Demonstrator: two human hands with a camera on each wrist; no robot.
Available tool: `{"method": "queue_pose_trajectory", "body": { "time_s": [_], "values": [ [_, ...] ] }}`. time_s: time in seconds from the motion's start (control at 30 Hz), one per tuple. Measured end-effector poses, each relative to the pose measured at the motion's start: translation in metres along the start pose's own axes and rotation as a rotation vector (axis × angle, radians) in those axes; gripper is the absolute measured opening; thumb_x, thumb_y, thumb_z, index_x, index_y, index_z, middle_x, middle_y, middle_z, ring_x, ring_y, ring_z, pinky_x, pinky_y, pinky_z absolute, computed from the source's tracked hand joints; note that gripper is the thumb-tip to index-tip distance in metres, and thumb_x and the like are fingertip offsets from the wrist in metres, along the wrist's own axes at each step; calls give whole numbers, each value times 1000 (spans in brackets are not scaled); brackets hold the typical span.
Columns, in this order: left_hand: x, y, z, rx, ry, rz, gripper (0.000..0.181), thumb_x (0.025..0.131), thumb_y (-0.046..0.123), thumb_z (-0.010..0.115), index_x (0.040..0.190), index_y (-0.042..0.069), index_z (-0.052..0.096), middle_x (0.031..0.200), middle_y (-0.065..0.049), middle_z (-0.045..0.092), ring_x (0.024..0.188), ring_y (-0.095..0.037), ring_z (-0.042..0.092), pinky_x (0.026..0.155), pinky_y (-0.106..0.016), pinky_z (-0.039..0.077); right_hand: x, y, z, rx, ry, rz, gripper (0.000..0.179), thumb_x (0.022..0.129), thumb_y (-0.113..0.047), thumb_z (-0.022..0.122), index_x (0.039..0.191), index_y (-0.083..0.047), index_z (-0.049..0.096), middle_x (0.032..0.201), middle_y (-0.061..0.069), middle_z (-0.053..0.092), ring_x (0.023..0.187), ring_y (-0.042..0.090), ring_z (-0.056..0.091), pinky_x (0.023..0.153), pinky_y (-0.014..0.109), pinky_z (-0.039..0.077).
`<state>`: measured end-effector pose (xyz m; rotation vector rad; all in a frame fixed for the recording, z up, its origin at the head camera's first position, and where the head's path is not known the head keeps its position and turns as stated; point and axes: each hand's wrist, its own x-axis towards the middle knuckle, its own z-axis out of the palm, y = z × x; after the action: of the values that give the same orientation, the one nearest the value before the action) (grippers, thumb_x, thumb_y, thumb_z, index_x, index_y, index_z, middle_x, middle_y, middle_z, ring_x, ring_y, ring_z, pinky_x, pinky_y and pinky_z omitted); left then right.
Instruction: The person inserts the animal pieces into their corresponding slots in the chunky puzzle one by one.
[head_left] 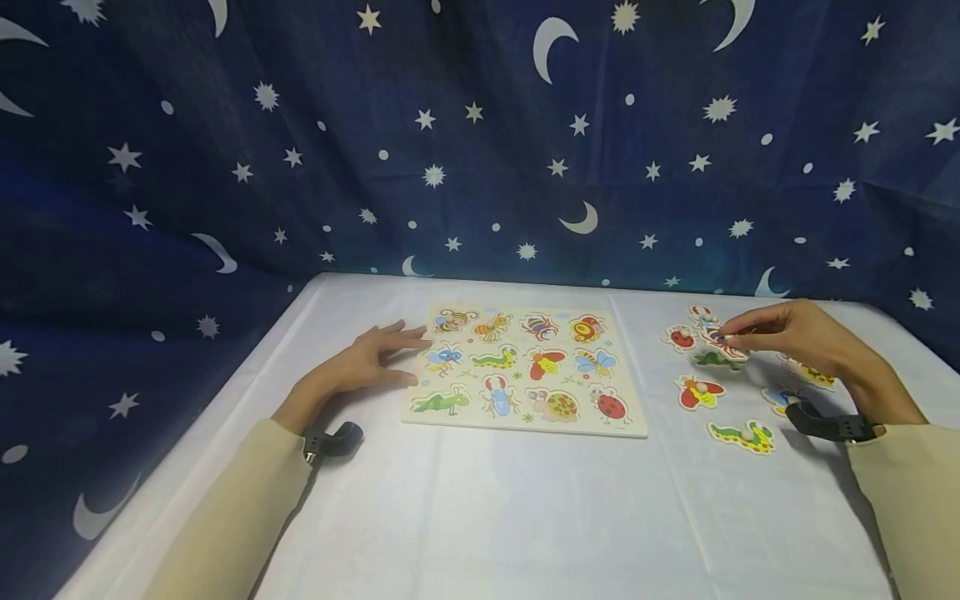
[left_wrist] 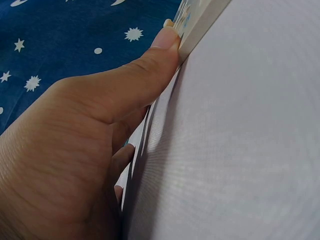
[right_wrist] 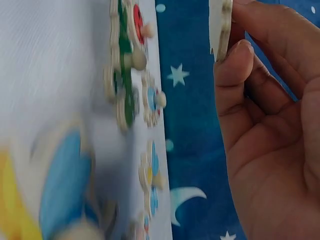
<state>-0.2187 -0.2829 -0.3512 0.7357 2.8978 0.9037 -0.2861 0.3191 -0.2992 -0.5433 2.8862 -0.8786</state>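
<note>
2 hands are working at a white table [head_left: 525, 517]. The left hand [head_left: 367, 362] is lying flat with straight fingers, its thumb [left_wrist: 150, 60] pressing the edge of the puzzle board [head_left: 525, 367] to steady it. The right hand [head_left: 795, 333] is pinching a thin wooden insect piece [head_left: 722, 340] between thumb and fingertips, lifted just above the loose pieces [head_left: 742, 436] lying right of the board. The piece is probably proving light, stiff and smooth, best taken by its rim or its small peg.
</note>
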Motion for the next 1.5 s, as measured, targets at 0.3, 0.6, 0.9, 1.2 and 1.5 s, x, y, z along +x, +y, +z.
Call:
{"method": "queue_pose_trajectory", "body": {
  "time_s": [0.3, 0.6, 0.9, 1.2, 1.5],
  "values": [
    [0, 1, 1, -8, -2, 1, 59, 80, 35, 77, 133, 16, 59, 148, -3, 41, 142, -33, 18, 114, -53, 2, 15, -17, 10, 9, -17, -30, 37, 86, -39, 71, 112, -13, 73, 119, 12, 65, 101, 15, 58, 86, 48, 48],
    [-1, 1, 1, -14, 2, -10, 60, 79, 35, 77, 133, 17, 59, 149, -3, 40, 143, -33, 17, 115, -53, 2, 32, -31, 21, 55, -28, -49, 39, 84, -38, 73, 112, -11, 72, 117, 12, 65, 96, 16, 59, 80, 36, 49],
    [-2, 2, 0, -5, -1, -6, 60, 80, 36, 77, 134, 17, 58, 149, -3, 40, 143, -33, 17, 114, -53, 2, 48, -49, 35, 101, -61, -81, 42, 84, -38, 74, 112, -8, 71, 105, 11, 68, 79, 28, 62, 73, 39, 50],
    [0, 1, -1, -3, 1, -15, 60, 79, 34, 77, 133, 18, 59, 148, -2, 40, 143, -32, 17, 115, -52, 2, 66, -68, 51, 129, -72, -106, 41, 80, -41, 77, 108, -11, 74, 105, 8, 69, 84, 26, 56, 67, 36, 48],
    [-1, 2, 0, -4, 6, -1, 59, 80, 35, 77, 133, 17, 59, 148, -1, 40, 143, -32, 18, 115, -52, 2, 77, -88, 63, 139, -99, -195, 32, 83, -33, 76, 107, -12, 75, 110, 7, 69, 99, 22, 58, 79, 34, 47]
  ]
}}
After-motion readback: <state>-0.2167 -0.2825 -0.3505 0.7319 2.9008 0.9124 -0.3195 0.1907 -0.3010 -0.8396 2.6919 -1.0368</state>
